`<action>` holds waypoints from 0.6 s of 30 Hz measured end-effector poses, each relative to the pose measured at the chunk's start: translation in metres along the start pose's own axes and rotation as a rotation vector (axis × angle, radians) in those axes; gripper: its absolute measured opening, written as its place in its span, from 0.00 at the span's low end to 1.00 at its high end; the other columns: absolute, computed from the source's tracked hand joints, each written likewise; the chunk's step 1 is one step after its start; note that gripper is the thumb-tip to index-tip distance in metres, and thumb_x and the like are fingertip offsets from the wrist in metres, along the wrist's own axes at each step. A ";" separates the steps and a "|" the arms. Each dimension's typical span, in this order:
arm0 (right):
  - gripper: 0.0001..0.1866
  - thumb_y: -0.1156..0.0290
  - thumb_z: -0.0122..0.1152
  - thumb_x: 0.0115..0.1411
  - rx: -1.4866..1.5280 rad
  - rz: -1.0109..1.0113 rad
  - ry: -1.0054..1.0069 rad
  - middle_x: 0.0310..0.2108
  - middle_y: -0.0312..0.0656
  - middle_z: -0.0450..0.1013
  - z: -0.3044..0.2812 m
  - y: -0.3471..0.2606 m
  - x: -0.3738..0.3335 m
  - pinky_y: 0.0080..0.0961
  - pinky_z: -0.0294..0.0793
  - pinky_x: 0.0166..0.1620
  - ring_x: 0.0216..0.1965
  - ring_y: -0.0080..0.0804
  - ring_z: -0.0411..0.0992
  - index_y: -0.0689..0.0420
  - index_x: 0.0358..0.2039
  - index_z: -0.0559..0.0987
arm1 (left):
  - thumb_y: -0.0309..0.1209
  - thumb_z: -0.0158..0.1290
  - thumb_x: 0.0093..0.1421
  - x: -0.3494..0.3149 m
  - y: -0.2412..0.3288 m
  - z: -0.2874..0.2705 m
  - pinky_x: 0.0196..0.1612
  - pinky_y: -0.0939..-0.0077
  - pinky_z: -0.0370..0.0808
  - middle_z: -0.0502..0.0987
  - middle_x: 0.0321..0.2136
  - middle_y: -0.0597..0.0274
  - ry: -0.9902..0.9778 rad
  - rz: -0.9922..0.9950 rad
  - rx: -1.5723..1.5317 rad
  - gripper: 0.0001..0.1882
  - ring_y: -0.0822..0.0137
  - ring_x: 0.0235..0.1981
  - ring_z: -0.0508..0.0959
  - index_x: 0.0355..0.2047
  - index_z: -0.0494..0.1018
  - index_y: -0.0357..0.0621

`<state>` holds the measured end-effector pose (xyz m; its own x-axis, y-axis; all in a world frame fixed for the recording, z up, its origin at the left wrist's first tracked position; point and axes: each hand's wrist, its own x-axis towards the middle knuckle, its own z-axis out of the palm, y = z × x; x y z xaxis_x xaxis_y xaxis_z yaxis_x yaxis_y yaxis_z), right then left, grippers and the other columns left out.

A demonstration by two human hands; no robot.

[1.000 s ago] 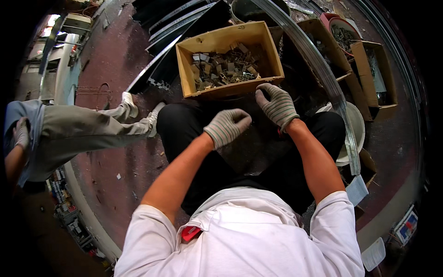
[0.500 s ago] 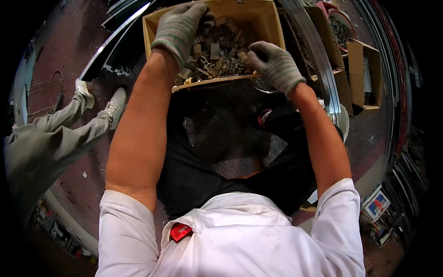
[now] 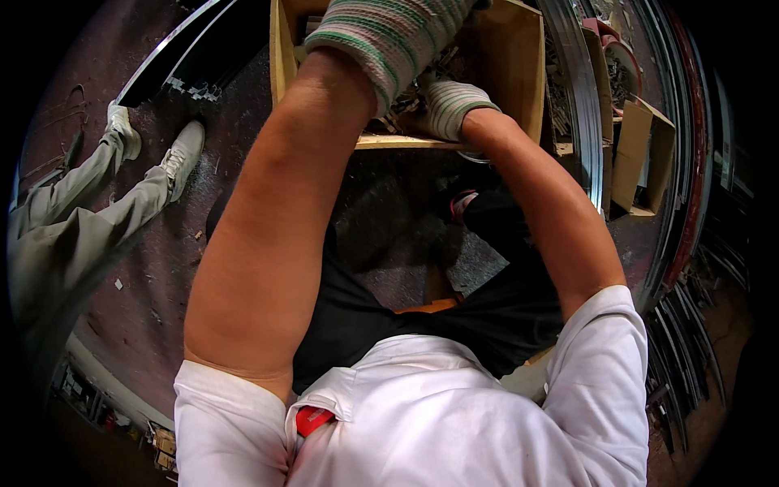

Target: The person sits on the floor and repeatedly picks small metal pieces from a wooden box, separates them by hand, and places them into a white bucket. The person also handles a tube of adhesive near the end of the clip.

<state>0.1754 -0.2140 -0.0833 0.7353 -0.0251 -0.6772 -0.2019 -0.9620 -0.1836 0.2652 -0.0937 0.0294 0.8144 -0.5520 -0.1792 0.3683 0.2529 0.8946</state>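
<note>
- Left hand (image 3: 393, 40), in a pale knit glove with green and brownish stripes, large and close to the camera, raised above a wooden box and partly cut off by the upper edge; fingers mostly out of sight, so impossible to tell whether spread, closed or gripping.
- Right hand (image 3: 454, 109), in a matching glove, to the right of the left hand and lower, reaching into the near part of the box; fingertips hidden, so impossible to tell whether apart or closed on a piece.
- Beneath and around both hands, the wooden box (image 3: 527, 77), open-topped with light brown walls, its near edge passing just under the right wrist.
- Between the two hands, inside the box, a jumble of small metal pieces (image 3: 404, 107), partly covered by the gloves.
- Right of the right hand, long metal strips (image 3: 580, 105), running past the side of the wooden box; farther right, an open cardboard box (image 3: 637, 158).
- Well to the left of the left hand, dark long profiles (image 3: 191, 57) with pale, ragged ends.
- Also left of the left hand but lower, another person's grey-green trousers (image 3: 105, 215) and light shoes (image 3: 185, 154), on a dark reddish floor (image 3: 146, 284).
- Below both hands, bare forearms, black trousers (image 3: 353, 325) and a white shirt (image 3: 422, 406) with a small red item (image 3: 313, 419) at the chest.
</note>
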 end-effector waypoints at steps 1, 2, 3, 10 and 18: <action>0.37 0.38 0.64 0.57 0.008 -0.001 0.007 0.49 0.51 0.81 0.001 0.002 0.001 0.41 0.78 0.53 0.50 0.50 0.79 0.56 0.55 0.81 | 0.34 0.58 0.67 -0.002 0.003 0.002 0.32 0.82 0.75 0.80 0.26 0.68 0.000 -0.015 0.006 0.09 0.77 0.26 0.77 0.34 0.81 0.41; 0.37 0.38 0.65 0.56 0.017 -0.002 0.015 0.50 0.51 0.80 0.003 0.005 0.002 0.41 0.78 0.53 0.50 0.50 0.79 0.55 0.56 0.80 | 0.34 0.58 0.67 -0.003 0.005 0.005 0.32 0.82 0.74 0.80 0.26 0.69 0.000 -0.030 0.013 0.09 0.77 0.25 0.76 0.34 0.81 0.41; 0.38 0.38 0.65 0.56 0.026 -0.007 0.024 0.50 0.51 0.80 0.002 0.004 0.003 0.41 0.78 0.53 0.51 0.50 0.79 0.54 0.58 0.79 | 0.33 0.57 0.67 -0.005 0.019 0.013 0.30 0.82 0.74 0.80 0.25 0.69 0.077 -0.134 0.022 0.09 0.77 0.25 0.76 0.33 0.81 0.41; 0.32 0.45 0.68 0.57 0.141 0.005 0.150 0.50 0.49 0.80 0.007 0.024 0.004 0.41 0.77 0.54 0.50 0.49 0.79 0.50 0.56 0.80 | 0.33 0.56 0.66 -0.004 0.019 0.015 0.29 0.82 0.74 0.80 0.25 0.69 0.045 -0.102 -0.022 0.09 0.77 0.24 0.76 0.32 0.80 0.41; 0.29 0.49 0.71 0.57 0.137 -0.183 0.087 0.48 0.47 0.81 0.006 0.026 -0.011 0.39 0.77 0.54 0.50 0.49 0.78 0.45 0.57 0.80 | 0.34 0.57 0.66 -0.001 0.007 0.018 0.28 0.81 0.74 0.80 0.25 0.68 0.002 -0.026 0.066 0.10 0.76 0.25 0.77 0.33 0.81 0.41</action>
<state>0.1581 -0.2370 -0.0851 0.8195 0.1169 -0.5610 -0.1421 -0.9070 -0.3965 0.2582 -0.1059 0.0431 0.8059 -0.5560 -0.2037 0.3591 0.1854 0.9147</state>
